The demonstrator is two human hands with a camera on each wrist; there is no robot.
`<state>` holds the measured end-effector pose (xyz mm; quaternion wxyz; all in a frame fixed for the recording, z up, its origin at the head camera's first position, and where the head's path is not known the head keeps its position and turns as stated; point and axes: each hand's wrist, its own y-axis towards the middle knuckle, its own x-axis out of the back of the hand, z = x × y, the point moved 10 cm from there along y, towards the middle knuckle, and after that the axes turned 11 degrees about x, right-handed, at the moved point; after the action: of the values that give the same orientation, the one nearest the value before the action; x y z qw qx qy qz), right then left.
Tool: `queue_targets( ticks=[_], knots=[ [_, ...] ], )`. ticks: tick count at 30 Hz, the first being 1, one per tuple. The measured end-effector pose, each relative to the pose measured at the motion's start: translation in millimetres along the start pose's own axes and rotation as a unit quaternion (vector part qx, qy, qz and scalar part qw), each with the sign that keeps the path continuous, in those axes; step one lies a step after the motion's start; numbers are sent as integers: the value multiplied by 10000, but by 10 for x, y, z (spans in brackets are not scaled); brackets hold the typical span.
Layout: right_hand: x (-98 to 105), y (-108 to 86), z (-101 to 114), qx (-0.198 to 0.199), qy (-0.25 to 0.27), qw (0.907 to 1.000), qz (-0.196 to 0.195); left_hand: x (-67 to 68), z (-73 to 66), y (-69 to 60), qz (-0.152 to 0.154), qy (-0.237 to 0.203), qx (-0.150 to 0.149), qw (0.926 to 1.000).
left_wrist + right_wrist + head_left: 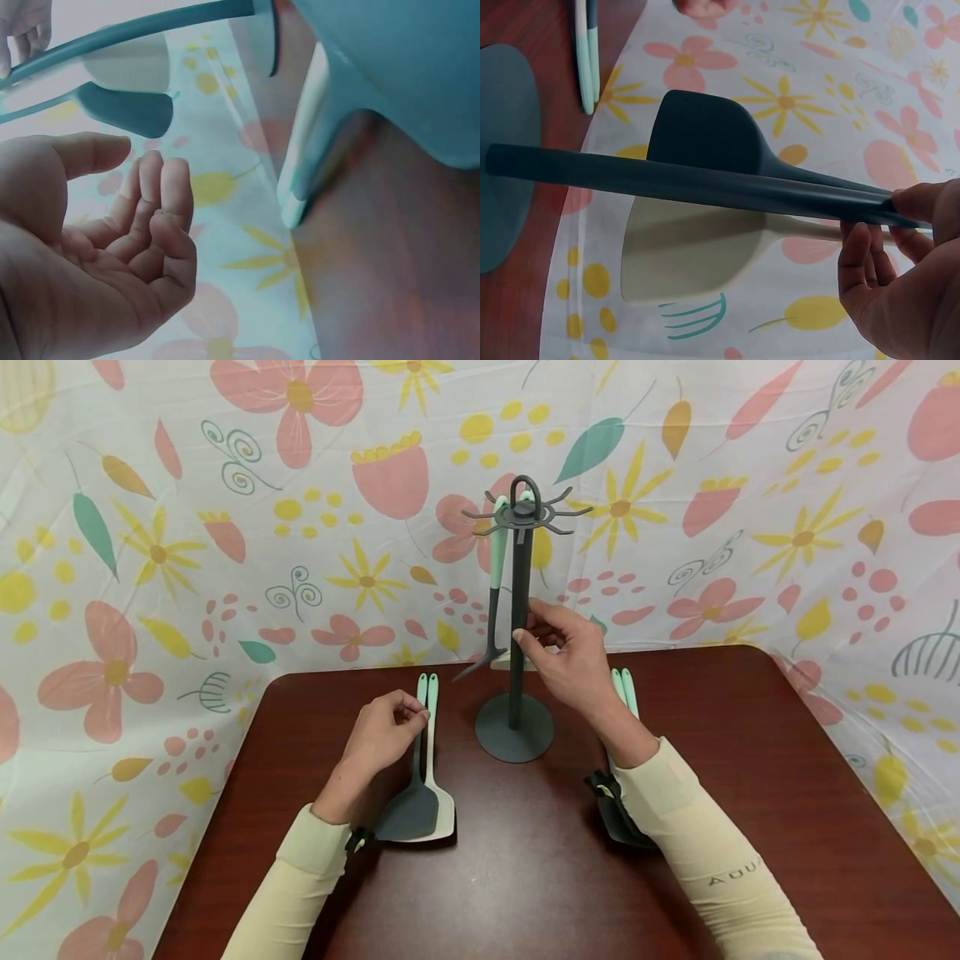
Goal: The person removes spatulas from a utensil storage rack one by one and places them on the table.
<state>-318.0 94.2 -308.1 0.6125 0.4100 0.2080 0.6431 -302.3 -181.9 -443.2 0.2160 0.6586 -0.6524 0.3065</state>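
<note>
A dark grey utensil stand (pixel 521 577) with a round base and a ring of hooks stands on the table. My right hand (pixel 570 652) pinches its pole between thumb and fingers. From the hooks hang a dark grey turner (pixel 705 135) and a cream turner (pixel 697 255). To the left, my left hand (pixel 382 727) hovers with loosely curled fingers and holds nothing. It is near the handles of another dark turner (pixel 411 810) and cream turner (pixel 446 814), which lie overlapped on the table.
More utensils with mint handles (pixel 624 687) lie at the right, partly hidden by my right forearm. The brown table (pixel 510 893) ends at a flower-printed cloth (pixel 375 552) behind it.
</note>
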Motion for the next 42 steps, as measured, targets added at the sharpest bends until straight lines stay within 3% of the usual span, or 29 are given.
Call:
queue_targets(
  ticks=[4,15,24,30,37,42],
  knots=[
    [4,0,-7,-52,-26,10000,0,10,-106,10,26,-110,-210,9997],
    [25,-17,-77,-361,206,9991,-63,31,-352,8,144,-380,-423,9983],
    [34,-21,-79,-404,263,9988,-87,50,-518,37,-94,-519,-665,9964],
    [40,-23,-91,-419,272,9987,-98,61,-657,60,-306,-769,-984,9917],
    [37,-32,-98,-422,236,9988,-81,44,-865,77,-300,-1145,-1478,9819],
    [37,-25,-88,-379,168,9991,-79,31,-953,126,-282,-1285,-1501,9799]
  ],
)
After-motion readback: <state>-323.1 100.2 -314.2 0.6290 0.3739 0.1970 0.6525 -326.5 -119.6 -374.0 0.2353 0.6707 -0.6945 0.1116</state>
